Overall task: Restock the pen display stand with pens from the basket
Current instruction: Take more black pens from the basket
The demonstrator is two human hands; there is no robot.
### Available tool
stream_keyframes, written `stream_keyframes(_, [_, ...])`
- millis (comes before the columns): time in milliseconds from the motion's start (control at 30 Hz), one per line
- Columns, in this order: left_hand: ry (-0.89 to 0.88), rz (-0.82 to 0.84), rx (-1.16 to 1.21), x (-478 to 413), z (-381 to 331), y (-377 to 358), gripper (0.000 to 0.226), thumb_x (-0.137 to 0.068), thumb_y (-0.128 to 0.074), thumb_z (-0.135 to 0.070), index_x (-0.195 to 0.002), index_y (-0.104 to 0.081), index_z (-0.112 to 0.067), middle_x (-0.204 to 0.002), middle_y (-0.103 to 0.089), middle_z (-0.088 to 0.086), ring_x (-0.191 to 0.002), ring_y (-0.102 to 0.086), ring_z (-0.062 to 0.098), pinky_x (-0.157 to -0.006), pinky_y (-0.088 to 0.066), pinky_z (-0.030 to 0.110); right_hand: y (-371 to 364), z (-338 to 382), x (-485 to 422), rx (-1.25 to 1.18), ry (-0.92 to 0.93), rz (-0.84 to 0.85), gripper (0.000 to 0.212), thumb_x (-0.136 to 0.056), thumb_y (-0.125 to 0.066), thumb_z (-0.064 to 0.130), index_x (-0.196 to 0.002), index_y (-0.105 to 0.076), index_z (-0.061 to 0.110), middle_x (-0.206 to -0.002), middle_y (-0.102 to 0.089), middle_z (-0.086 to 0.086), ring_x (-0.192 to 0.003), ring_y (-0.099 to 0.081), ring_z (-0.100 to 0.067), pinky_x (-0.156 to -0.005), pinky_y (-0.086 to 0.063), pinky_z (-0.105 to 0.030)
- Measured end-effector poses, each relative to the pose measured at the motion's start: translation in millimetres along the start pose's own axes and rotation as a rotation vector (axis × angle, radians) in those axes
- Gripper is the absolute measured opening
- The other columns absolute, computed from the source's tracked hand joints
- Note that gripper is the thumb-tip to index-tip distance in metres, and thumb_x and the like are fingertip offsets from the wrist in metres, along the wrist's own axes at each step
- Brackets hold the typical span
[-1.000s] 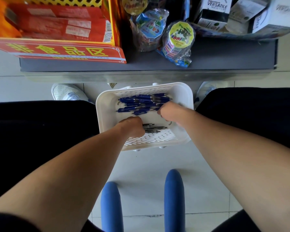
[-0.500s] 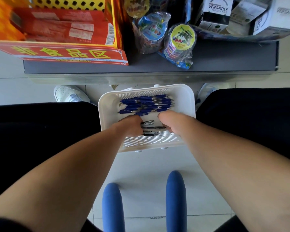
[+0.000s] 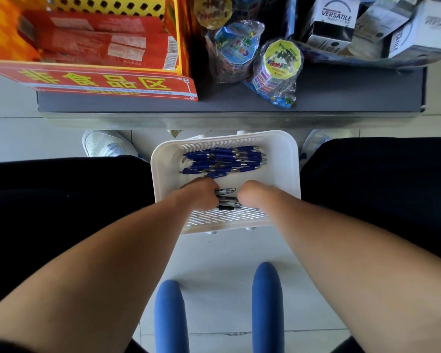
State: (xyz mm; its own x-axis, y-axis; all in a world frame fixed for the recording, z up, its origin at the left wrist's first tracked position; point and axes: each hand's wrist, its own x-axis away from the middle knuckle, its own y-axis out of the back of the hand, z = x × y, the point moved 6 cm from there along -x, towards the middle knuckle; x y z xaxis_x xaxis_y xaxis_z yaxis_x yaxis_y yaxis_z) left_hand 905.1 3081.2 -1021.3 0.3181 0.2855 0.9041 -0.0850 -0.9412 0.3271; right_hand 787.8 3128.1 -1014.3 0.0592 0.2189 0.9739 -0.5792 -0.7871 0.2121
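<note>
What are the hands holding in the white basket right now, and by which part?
Both the left hand and right hand close around the black pens, one at each end; the fingers are hidden.

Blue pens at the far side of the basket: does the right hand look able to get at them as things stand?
Probably yes. The right hand is already inside the white basket, at the black pens just short of the blue pens. They lie uncovered, with nothing between them and the hand.
</note>
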Motion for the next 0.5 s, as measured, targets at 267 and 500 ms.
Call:
stream_keyframes(267, [-0.016,0.036,-0.038,0.8,-0.3,-2.6,0.018,-0.086,-0.050,-0.008,-0.090,-0.062,-0.020,-0.082,-0.060,0.001,-0.075,-0.056,0.017,-0.067,-0.045,0.027,0.1,-7.0,-3.1,0.113,0.022,0.047,0.042,-0.094,-0.045,0.003,-0.130,-0.063,0.017,-0.127,-0.060,-0.006,-0.112,-0.058,-0.030,-0.102,-0.048,-0.039])
stream_keyframes(500, [-0.058,0.061,-0.108,3.2,-7.1,-2.2,0.029,-0.086,-0.051,-0.013,-0.112,-0.057,-0.025,-0.095,-0.060,-0.002,-0.088,-0.058,0.021,-0.078,-0.052,0.032,8.9,-4.3,-5.4,-0.345,0.011,0.000,0.039,-0.099,-0.041,0.005,-0.134,-0.058,0.003,-0.133,-0.059,-0.017,-0.124,-0.056,-0.032,-0.097,-0.046,-0.034])
